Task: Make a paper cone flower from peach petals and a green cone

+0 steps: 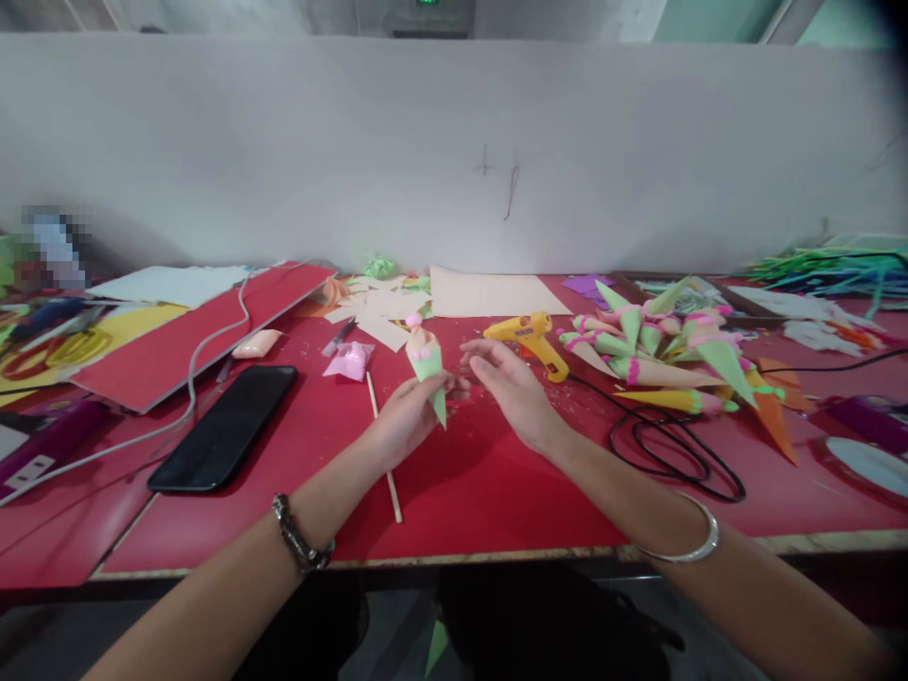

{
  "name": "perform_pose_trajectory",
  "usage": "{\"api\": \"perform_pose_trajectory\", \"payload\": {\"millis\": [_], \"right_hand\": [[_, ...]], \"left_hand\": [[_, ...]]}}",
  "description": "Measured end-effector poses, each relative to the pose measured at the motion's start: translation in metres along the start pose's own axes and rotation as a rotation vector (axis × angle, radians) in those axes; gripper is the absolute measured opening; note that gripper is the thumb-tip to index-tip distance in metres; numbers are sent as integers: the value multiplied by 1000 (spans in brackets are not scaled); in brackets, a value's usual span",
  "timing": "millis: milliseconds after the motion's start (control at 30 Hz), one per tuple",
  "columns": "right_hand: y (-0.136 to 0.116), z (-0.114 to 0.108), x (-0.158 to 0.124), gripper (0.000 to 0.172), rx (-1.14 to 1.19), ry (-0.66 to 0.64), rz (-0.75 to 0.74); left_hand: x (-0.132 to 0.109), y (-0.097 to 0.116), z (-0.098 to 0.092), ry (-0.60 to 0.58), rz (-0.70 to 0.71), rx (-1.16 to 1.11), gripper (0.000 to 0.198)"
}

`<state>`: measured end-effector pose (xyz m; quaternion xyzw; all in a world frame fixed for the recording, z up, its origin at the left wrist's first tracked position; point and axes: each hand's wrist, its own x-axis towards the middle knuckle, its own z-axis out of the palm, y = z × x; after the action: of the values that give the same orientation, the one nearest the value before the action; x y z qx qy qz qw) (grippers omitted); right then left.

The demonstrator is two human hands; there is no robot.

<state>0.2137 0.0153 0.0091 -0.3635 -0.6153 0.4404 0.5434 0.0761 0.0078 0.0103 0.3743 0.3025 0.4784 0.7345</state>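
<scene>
Between the thumb and fingers of my left hand (412, 416) is a small ice cream cone craft (427, 357), with a green paper cone pointing down and a peach and pink top. My right hand (515, 388) is just to the right of it, fingers apart and slightly curled, holding nothing that I can see. A yellow glue gun (532, 339) lies beyond my right hand. Under my left wrist a thin wooden stick (393, 492) rests on the red table (489, 511). A packet of pink clay (349, 360) sits to the left of the cone.
Finished paper cones (659, 340) are heaped at right, beside a looped black cord (671, 454). A black phone (225, 430), white cable (191, 378) and red board (205, 326) lie left. Cream paper (489, 291) is by the back partition (319, 151). Scissors (78, 347) are far left.
</scene>
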Motion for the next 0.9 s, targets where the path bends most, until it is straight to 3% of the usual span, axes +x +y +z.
{"api": "perform_pose_trajectory", "payload": {"millis": [200, 467, 600, 900], "right_hand": [[-5, 0, -3, 13, -337, -17, -221], [-4, 4, -5, 5, -522, 34, -219], [-2, 3, -3, 1, -472, 18, -202], [4, -3, 2, 7, -245, 88, -134]], "left_hand": [[3, 3, -5, 84, -4, -165, 20], [-1, 0, -1, -94, -2, -86, 20], [-2, -1, -1, -125, -1, -76, 17], [-3, 3, 0, -57, -18, -35, 14]]}}
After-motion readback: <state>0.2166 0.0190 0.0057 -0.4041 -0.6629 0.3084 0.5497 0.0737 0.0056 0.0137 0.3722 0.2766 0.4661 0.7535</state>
